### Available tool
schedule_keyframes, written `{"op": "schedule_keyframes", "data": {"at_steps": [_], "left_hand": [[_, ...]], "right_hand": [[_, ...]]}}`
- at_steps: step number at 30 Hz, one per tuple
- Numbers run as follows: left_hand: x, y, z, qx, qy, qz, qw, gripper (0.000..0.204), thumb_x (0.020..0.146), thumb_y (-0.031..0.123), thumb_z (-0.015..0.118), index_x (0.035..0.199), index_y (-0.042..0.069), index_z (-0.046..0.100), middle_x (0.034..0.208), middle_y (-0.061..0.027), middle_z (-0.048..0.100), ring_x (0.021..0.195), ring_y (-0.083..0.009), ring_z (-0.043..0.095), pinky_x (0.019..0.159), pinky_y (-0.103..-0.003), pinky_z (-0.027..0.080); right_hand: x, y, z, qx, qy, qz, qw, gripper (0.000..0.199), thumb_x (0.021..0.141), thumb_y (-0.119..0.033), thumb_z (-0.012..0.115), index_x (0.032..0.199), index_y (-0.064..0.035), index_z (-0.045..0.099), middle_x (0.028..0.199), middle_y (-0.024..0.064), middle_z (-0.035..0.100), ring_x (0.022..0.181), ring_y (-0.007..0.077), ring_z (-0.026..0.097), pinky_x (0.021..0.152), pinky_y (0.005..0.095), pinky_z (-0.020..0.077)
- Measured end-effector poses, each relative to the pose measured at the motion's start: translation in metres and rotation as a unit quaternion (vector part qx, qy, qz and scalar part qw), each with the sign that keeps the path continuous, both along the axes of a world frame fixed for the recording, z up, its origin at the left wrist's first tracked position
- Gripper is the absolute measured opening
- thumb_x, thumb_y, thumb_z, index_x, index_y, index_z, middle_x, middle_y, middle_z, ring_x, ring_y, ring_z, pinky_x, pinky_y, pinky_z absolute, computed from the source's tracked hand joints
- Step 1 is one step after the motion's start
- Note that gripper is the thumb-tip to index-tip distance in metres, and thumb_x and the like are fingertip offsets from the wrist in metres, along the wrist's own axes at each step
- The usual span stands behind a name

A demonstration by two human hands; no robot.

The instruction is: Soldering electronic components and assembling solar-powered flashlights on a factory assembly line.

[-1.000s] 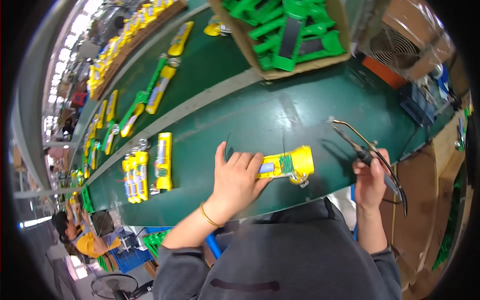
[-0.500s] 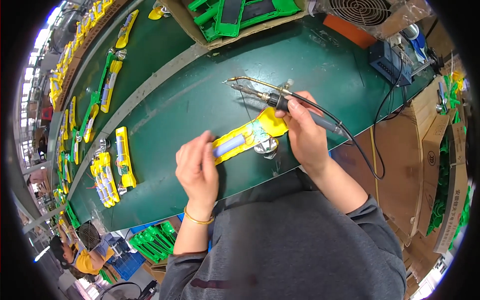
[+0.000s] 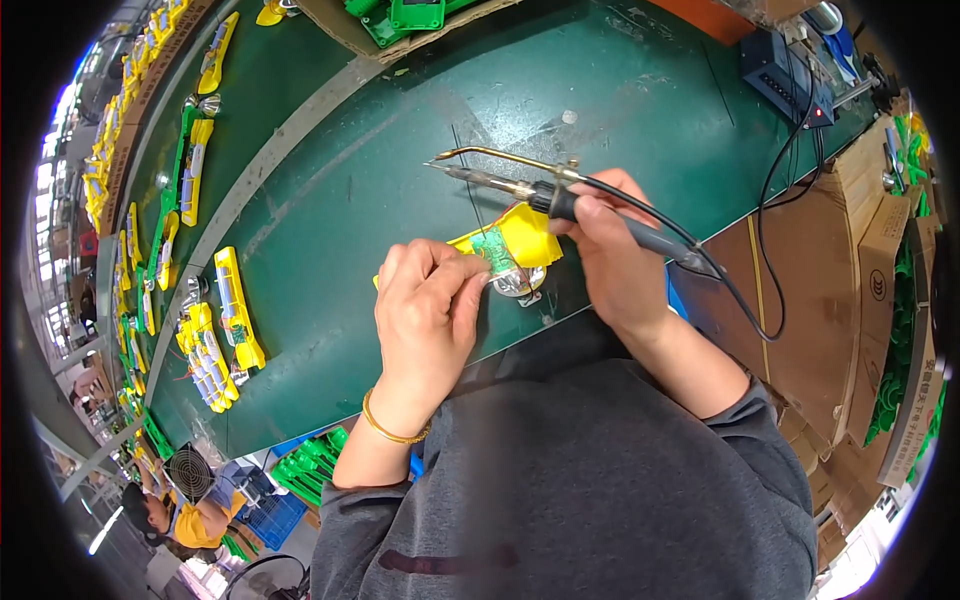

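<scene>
My right hand is wrapped round the grey handle of a soldering iron. Its tip points left, above the table, with a thin brass tube running alongside. Below the iron lies a yellow plastic housing with a green circuit board in it. My left hand covers the housing's left part, hiding the blue cell there. Thumb and forefinger are pinched together at the board's lower edge; what is between them is too small to make out. A shiny round reflector with thin wires sits beside the board.
Several yellow housings with cells lie at the left of the green table. A cardboard box of green parts stands at the far side. A dark blue soldering station is at far right, its cable looping down. Another person works at lower left.
My left hand has moved right from the blue cell to the board's edge, its fingers now pinched. The iron has shifted slightly left, and my view has shifted a little.
</scene>
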State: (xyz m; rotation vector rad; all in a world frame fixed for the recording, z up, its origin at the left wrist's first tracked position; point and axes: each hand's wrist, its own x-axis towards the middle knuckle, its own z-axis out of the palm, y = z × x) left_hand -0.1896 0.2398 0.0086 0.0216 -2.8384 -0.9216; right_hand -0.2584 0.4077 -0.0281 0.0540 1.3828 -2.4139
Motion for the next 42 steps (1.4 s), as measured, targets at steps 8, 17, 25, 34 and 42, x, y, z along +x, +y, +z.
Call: {"op": "schedule_keyframes", "data": {"at_steps": [8, 17, 25, 34, 42], "left_hand": [[-0.002, 0.004, -0.005, -0.056, 0.016, 0.001, 0.998, 0.012, 0.068, 0.004, 0.072, 0.078, 0.007, 0.067, 0.076, -0.0037, 0.055, 0.074, -0.0225, 0.051, 0.072, -0.035, 0.039], [-0.005, 0.006, -0.002, -0.051, 0.011, -0.015, 0.999, 0.010, 0.069, 0.005, 0.071, 0.077, 0.007, 0.065, 0.077, -0.0036, 0.054, 0.076, -0.0228, 0.052, 0.079, -0.037, 0.038], [-0.008, 0.008, -0.001, -0.063, 0.003, -0.023, 0.998, 0.009, 0.071, 0.004, 0.069, 0.077, 0.007, 0.064, 0.078, -0.0043, 0.053, 0.077, -0.0232, 0.052, 0.081, -0.038, 0.038], [-0.008, 0.010, 0.000, -0.060, 0.013, -0.027, 0.998, 0.009, 0.071, 0.004, 0.069, 0.077, 0.007, 0.063, 0.078, -0.0050, 0.053, 0.077, -0.0237, 0.052, 0.082, -0.039, 0.038], [-0.010, 0.010, 0.000, -0.060, 0.008, -0.029, 0.998, 0.008, 0.071, 0.004, 0.068, 0.076, 0.006, 0.063, 0.078, -0.0051, 0.054, 0.077, -0.0240, 0.052, 0.084, -0.039, 0.037]], "right_hand": [[-0.023, 0.052, 0.032, 0.235, 0.145, 0.099, 0.956, 0.015, 0.073, -0.002, 0.062, 0.086, -0.0014, 0.055, 0.070, 0.0045, 0.058, 0.060, 0.0092, 0.052, 0.055, 0.0213, 0.0405], [-0.041, 0.065, 0.051, 0.342, 0.237, 0.219, 0.883, 0.017, 0.064, -0.001, 0.070, 0.075, -0.0034, 0.056, 0.066, 0.0000, 0.056, 0.058, 0.0071, 0.050, 0.053, 0.0230, 0.0370], [-0.045, 0.058, 0.054, 0.327, 0.227, 0.243, 0.885, 0.018, 0.065, -0.004, 0.071, 0.075, -0.0036, 0.056, 0.062, -0.0006, 0.056, 0.055, 0.0062, 0.049, 0.050, 0.0229, 0.0363], [-0.045, 0.058, 0.055, 0.346, 0.242, 0.247, 0.872, 0.017, 0.067, -0.005, 0.071, 0.075, -0.0035, 0.056, 0.062, -0.0015, 0.056, 0.056, 0.0053, 0.049, 0.050, 0.0224, 0.0367], [-0.044, 0.061, 0.053, 0.344, 0.234, 0.253, 0.873, 0.016, 0.069, -0.003, 0.070, 0.077, -0.0029, 0.056, 0.066, -0.0012, 0.057, 0.058, 0.0052, 0.051, 0.052, 0.0215, 0.0383]]}}
